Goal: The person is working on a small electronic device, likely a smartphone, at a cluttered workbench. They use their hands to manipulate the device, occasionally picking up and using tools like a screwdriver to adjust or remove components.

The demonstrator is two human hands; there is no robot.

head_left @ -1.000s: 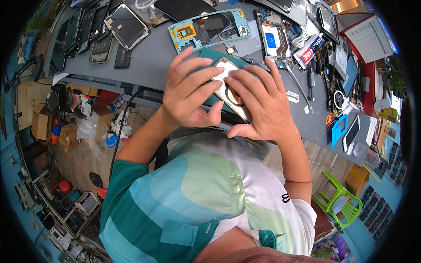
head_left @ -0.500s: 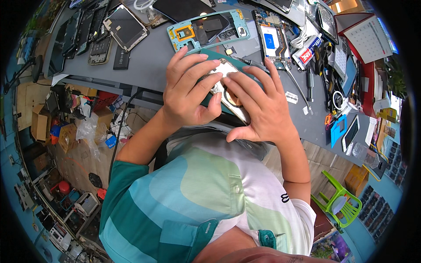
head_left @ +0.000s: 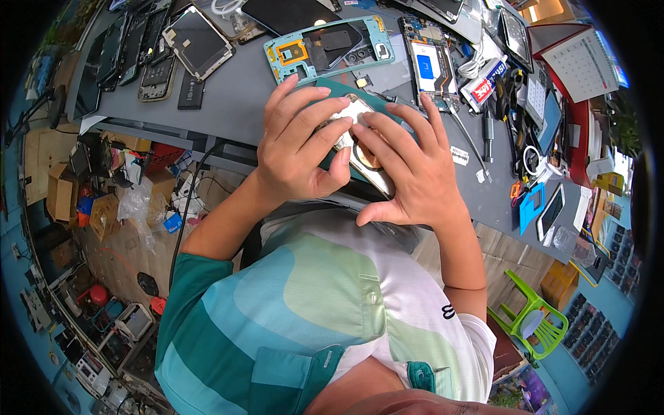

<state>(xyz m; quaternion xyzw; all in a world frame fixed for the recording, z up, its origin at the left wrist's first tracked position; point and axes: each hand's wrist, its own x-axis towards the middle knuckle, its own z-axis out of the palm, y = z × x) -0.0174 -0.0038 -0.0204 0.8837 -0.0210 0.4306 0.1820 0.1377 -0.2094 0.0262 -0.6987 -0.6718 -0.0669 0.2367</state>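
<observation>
A pale, opened phone (head_left: 374, 177) with a round copper-coloured part lies slanted between my two hands, on a dark green mat (head_left: 389, 105) at the table's near edge. My left hand (head_left: 299, 142) has its fingers curled over the phone's upper left side, its thumb bent by the near edge. Spread flat over the phone's right side, the fingers of my right hand (head_left: 418, 166) rest their tips on its face, with the thumb stretched out below its lower corner. Both sets of fingers hide much of the phone.
A light-blue phone frame (head_left: 327, 68) lies beyond my hands, an opened phone with a white battery (head_left: 426, 63) to its right. Tweezers (head_left: 470, 142) and a screwdriver (head_left: 488, 135) lie at right. A black battery (head_left: 191, 93) and several phone parts lie at left.
My right fingers have shifted very slightly on the phone. The left hand and the phone look almost the same, and the whole view has moved a little.
</observation>
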